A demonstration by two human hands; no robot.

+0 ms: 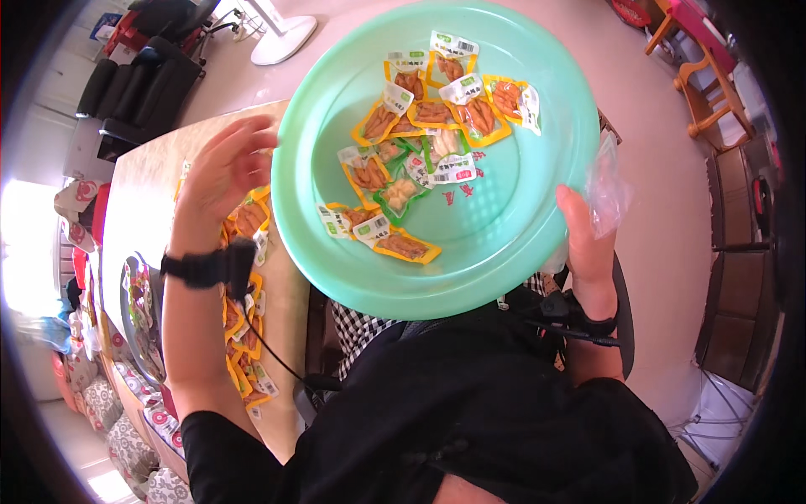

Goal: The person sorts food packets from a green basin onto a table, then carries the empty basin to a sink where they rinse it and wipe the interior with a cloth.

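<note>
A green plastic basin is tilted above my lap, with several small snack packets inside. Most packets have yellow edges, such as one chicken-feet-like snack packet low in the basin; others have green edges, like a pale snack packet near the middle. My right hand grips the basin's right rim, thumb on top, and a clear plastic bag lies against its fingers. To the basin's left, my left hand is raised over the table with fingers apart and holds nothing visible. Each wrist wears a black strap.
On the wooden table at left, more yellow-edged packets lie in a loose row beneath my left forearm. A round tray stands at the table's far side. A black armchair, a white stand base and a wooden chair are beyond.
</note>
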